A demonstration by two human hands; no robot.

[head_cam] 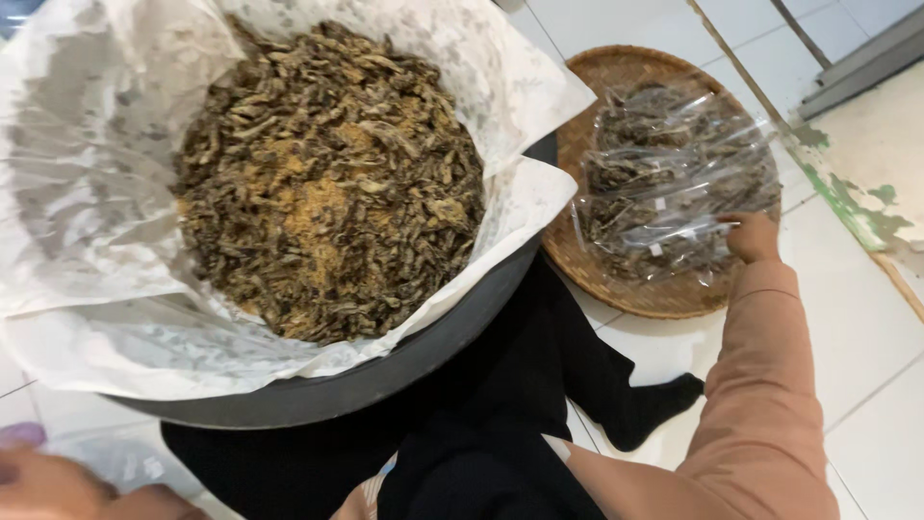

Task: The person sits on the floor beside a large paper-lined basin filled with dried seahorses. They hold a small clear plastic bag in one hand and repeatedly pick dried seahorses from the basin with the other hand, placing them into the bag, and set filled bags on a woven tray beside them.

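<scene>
Right hand at the packed bags on the tray.
The right hand touches the clear bags on the woven tray, fingers hidden, grip unclear; the left hand is blurred.

Bare tiled floor lies open beyond the bag-covered woven tray.

We observe even, diffuse, moderately bright lighting with only soft shadows. Glare shows on the clear plastic bags of dried leaves and on the white tiled floor. The left hand at the lower left edge is blurred. The white paper liner appears slightly overexposed.
</scene>
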